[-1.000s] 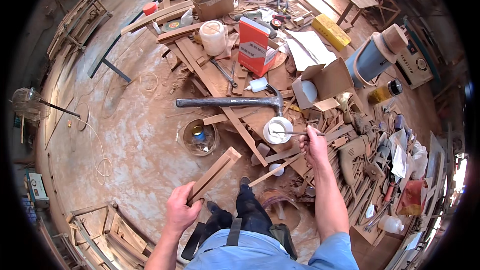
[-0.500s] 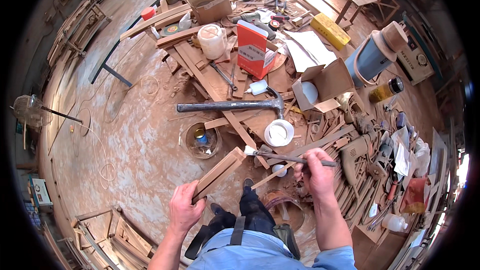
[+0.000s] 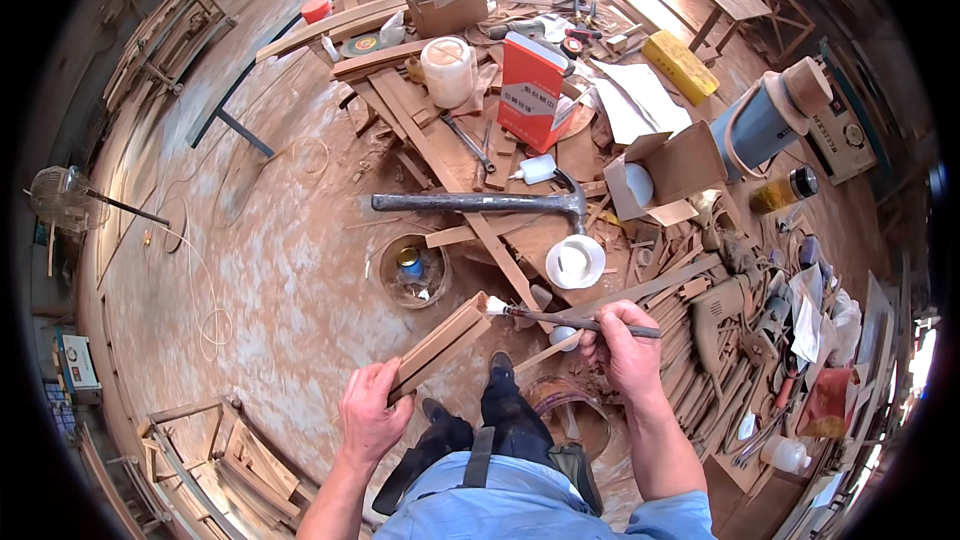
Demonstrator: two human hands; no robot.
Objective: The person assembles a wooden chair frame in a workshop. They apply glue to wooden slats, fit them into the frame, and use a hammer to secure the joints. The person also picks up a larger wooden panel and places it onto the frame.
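My left hand [image 3: 372, 408] is closed round the lower end of a slotted strip of wood [image 3: 442, 348], which slants up and to the right. A thin dark-handled brush [image 3: 565, 320] is held between the thumb and fingers of my right hand [image 3: 628, 348]. Its white bristles meet the far end of the strip, or lie very close to it. Just beyond the brush stands a small white tub [image 3: 575, 262] with something white inside. A claw hammer [image 3: 470, 203] lies behind the tub across wood scraps.
The cluttered bench holds an orange-red box [image 3: 530, 95], a white plastic jar [image 3: 447, 72], an open cardboard box [image 3: 672, 168] and a blue flask [image 3: 760, 125]. At right, a drill [image 3: 715, 315] rests among wood strips. Below, a bucket [image 3: 412, 280] with a small can stands on the floor.
The brush has shifted slightly left, bringing its bristles up to the strip's end. My left hand keeps its hold on the wood. The surroundings have slid a little to the right in view.
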